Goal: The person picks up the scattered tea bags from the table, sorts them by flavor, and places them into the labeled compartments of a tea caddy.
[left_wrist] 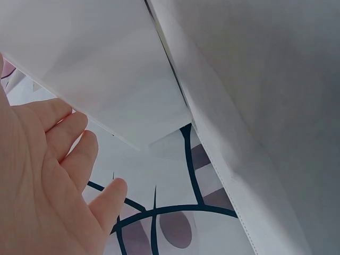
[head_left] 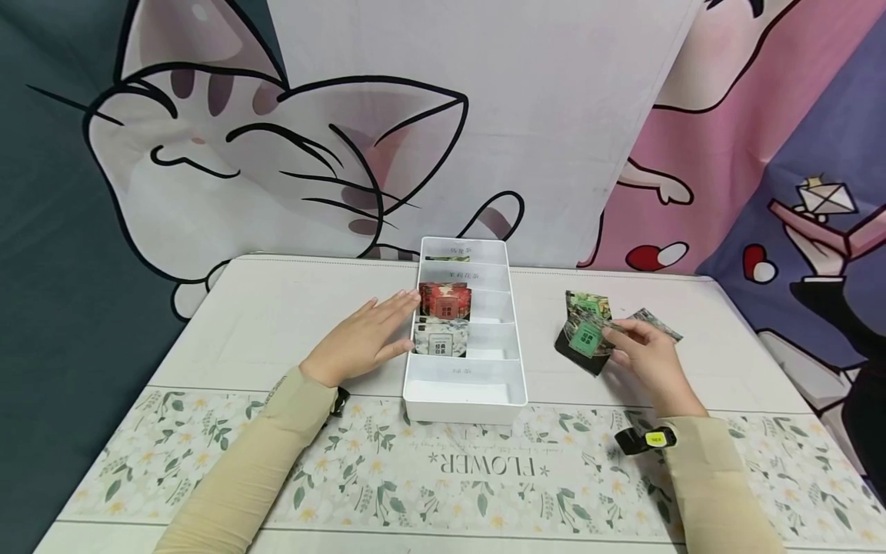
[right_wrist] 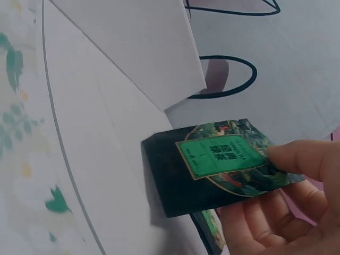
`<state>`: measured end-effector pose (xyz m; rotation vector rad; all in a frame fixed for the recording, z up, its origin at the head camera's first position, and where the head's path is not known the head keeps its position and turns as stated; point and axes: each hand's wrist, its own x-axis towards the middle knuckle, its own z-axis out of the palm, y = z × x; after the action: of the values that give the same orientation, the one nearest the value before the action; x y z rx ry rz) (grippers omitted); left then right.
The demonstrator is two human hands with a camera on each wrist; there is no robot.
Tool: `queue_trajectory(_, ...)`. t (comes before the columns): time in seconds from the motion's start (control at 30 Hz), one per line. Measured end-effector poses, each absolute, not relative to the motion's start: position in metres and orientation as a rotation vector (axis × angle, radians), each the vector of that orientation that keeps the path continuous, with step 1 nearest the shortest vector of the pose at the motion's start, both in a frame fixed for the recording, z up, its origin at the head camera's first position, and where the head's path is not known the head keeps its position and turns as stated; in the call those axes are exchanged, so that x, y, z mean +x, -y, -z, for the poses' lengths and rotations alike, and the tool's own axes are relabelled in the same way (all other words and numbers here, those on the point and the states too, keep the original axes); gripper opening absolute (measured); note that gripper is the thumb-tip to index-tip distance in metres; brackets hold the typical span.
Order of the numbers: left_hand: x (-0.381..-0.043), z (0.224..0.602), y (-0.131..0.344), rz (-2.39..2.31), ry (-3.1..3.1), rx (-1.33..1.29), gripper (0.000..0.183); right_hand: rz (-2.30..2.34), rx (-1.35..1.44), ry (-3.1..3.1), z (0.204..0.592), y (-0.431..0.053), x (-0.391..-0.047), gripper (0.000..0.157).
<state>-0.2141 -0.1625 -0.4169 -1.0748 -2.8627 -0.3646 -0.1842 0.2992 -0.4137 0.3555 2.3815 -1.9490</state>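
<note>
My right hand (head_left: 649, 360) pinches a dark green tea sachet (right_wrist: 210, 164) by one edge, thumb on top and fingers beneath. Its bright green label reads "GREEN TEA". Just behind it lies another green-labelled sachet (head_left: 587, 302), and a greyish packet (head_left: 656, 323) shows partly beyond the fingers. My left hand (head_left: 367, 337) has its fingers extended against the left side of a white divided box (head_left: 414, 385). Red sachets (head_left: 445, 302) occupy one compartment of that box. Pale grey-white sachets (head_left: 441, 339) stand in the compartment nearer me.
A green edge of a packet (head_left: 447, 259) shows in the box's farthest compartment. Under everything is a white table with a floral printed strip (head_left: 484, 477) reading "FLOWER". A cartoon cat curtain (head_left: 208, 177) hangs directly behind the table.
</note>
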Motion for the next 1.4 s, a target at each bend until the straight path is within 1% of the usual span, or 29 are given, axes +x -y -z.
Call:
queue_trajectory(0.13,-0.214,0.416,0.162,0.358,2.862,-1.073,0.072,2.078,0.356,-2.284,0.414,-0.295,-0.185,0.016)
queue_trajectory(0.23,-0.214,0.415,0.162,0.342,2.859,-1.075,0.072,2.091,0.357,-2.276,0.414,-0.292,-0.186,0.015)
queue_trajectory(0.53,-0.214,0.413,0.162,0.305,2.818,-1.088,0.074,2.164,0.381,-2.256,0.404,-0.278,-0.186,0.019)
queue_trajectory(0.8,-0.214,0.413,0.162,0.285,2.797,-1.090,0.077,2.328,0.318,-2.167,0.394,-0.262,-0.186,0.016)
queue_trajectory(1.03,-0.216,0.415,0.162,0.285,2.796,-1.093,0.078,2.418,0.248,-2.124,0.381,-0.254,-0.184,0.007)
queue_trajectory(1.4,-0.214,0.415,0.162,0.304,2.832,-1.090,0.074,2.487,0.164,-2.097,0.362,-0.236,-0.180,0.010)
